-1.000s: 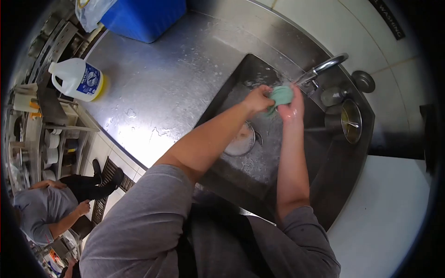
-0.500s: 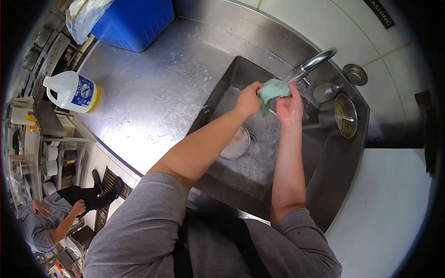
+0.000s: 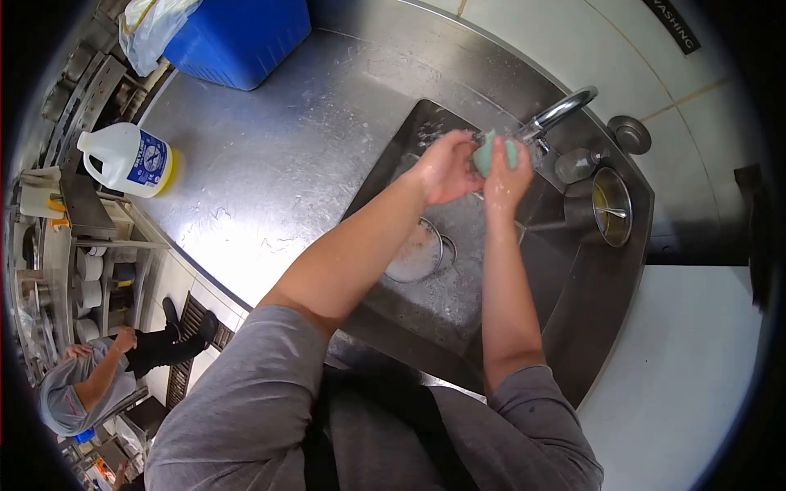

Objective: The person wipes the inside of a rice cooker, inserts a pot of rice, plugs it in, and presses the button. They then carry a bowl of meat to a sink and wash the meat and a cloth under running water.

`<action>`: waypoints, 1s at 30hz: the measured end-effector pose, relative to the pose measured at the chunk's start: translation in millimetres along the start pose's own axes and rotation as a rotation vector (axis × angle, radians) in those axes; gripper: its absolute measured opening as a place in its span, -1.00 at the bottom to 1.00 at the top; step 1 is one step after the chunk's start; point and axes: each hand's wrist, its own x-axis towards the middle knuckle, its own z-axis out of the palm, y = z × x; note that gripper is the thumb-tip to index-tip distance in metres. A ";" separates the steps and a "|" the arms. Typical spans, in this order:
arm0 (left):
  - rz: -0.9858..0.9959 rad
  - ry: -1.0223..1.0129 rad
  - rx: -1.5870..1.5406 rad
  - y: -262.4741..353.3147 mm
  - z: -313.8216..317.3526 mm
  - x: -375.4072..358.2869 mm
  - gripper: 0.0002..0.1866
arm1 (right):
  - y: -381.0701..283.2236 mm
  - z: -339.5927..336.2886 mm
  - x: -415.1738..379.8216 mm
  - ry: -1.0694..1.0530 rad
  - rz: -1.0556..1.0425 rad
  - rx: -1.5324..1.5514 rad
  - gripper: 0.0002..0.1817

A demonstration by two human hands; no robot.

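Observation:
A pale green cloth (image 3: pixel 494 157) is bunched up between my hands near the running tap (image 3: pixel 561 110). My right hand (image 3: pixel 506 184) is closed over it, fingers lying across its top. On the other side, my left hand (image 3: pixel 446 170) is held palm up beside the cloth, touching it, its fingers parted and partly blurred by splashing water. Both hands are above the sink (image 3: pixel 385 192), wet and close together. Below them in the sink sits a round metal vessel (image 3: pixel 412 254) with a looped handle and cloudy, foamy liquid in it.
Right of the tap stand a clear bottle (image 3: pixel 575 165) and a metal container (image 3: pixel 602 184) with yellow liquid and a spoon. On the steel counter (image 3: pixel 270 155) are a yellow-liquid jug (image 3: pixel 127 159) and a blue crate (image 3: pixel 241 41). Another person (image 3: pixel 98 376) stands at lower left.
The cloth has gone from being stretched between both hands to a compact bunch under my right hand's fingers. My left hand has turned palm up and loosened its hold.

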 end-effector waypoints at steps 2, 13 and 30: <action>-0.012 0.006 -0.151 -3.2 12.6 14.4 -0.57 | 0.5 6.6 -15.9 -0.050 -0.228 -0.315 -0.83; 0.547 0.109 0.449 -29.2 2.5 33.0 -0.57 | 0.7 1.2 3.8 -0.023 0.253 0.420 -0.66; -0.118 -0.011 1.248 -10.7 -26.8 19.1 -0.82 | -13.9 20.7 18.6 -0.603 0.331 -0.116 -0.82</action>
